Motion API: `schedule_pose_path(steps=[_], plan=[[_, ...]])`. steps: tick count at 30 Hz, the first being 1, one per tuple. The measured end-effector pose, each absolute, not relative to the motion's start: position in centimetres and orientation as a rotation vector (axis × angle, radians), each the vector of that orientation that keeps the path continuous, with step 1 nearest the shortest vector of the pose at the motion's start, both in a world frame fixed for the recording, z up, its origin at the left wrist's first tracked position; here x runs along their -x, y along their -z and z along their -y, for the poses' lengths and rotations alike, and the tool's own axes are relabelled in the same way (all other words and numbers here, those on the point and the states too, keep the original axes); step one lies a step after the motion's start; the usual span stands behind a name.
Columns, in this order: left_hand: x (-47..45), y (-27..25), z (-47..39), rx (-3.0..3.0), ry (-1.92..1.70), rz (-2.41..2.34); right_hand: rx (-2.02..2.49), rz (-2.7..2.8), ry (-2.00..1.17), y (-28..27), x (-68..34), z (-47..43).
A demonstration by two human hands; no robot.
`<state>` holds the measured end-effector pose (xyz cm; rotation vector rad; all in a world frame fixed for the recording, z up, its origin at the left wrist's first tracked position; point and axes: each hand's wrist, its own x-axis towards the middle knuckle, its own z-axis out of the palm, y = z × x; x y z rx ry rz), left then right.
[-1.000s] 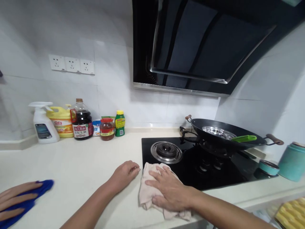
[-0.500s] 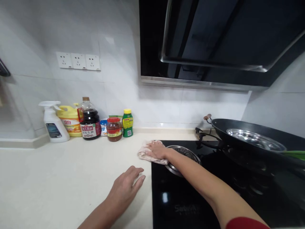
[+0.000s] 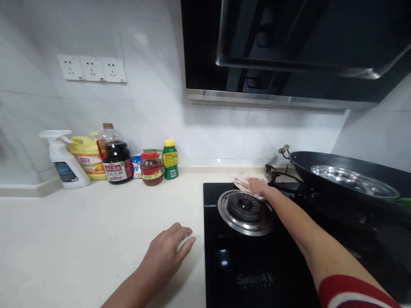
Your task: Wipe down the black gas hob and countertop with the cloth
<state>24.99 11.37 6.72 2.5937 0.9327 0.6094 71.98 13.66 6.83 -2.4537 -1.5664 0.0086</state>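
Observation:
My right hand (image 3: 257,187) presses a pale pinkish cloth (image 3: 245,185) onto the back edge of the black glass gas stove (image 3: 244,261), just behind the left burner (image 3: 245,209). The burner has a steel ring around its dark cap, and no pan support stands over it. My left hand (image 3: 168,248) holds nothing; its thumb and fingers are apart, low over the pale countertop (image 3: 80,248) beside the stove's left edge.
A black wok (image 3: 302,164) with a steel lid or dish (image 3: 353,182) inside stands on the right burner. Along the wall are a spray bottle (image 3: 66,160), a yellow jug (image 3: 88,158), a soy sauce bottle (image 3: 115,156), a red-lidded jar (image 3: 152,169) and a green bottle (image 3: 170,159). A range hood (image 3: 272,96) hangs above.
My right hand has slid the cloth from the stove's left edge rightward and back, behind the burner, uncovering more of it. My left hand stays nearly still. The view has shifted slightly.

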Motion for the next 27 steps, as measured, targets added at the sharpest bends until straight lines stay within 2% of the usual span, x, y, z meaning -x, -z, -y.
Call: schedule_pose_path(steps=[10,20,27], plan=[[-25.3,-7.9,-11.1,-2.505,-0.679,-0.892,2.733,1.380,-0.017,-7.0,-67.8,-3.5],[-25.9,-6.9,-11.0,-2.517,-0.710,-0.771,2.651,1.514,0.156,-6.4,-59.3,5.3],[-26.3,-6.9,-10.9,-2.532,-0.701,-0.728,2.435,1.798,0.157,-6.3,-53.8,7.4]])
